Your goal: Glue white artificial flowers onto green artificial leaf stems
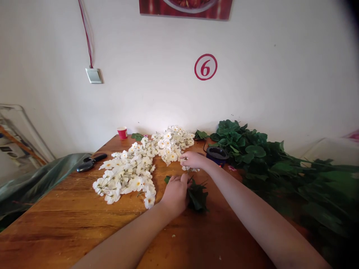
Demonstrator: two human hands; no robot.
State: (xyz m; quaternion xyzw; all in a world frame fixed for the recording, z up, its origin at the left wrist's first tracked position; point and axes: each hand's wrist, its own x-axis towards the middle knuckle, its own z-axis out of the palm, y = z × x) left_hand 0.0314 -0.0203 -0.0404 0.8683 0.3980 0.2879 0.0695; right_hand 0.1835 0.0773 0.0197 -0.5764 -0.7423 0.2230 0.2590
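Note:
My left hand [176,192] is closed around a small bunch of green artificial leaves [198,196] lying on the wooden table [70,216]. My right hand [192,160] pinches a sprig of small white flowers [190,170] just above the leaves, at the edge of a big pile of white artificial flowers [140,164]. The pile spreads left and back from both hands.
A heap of green leaf stems [266,157] covers the table's right side. A dark round pot [217,154] stands behind my right hand. Black scissors [91,162] lie at the left edge, a red paper cup [122,132] by the wall.

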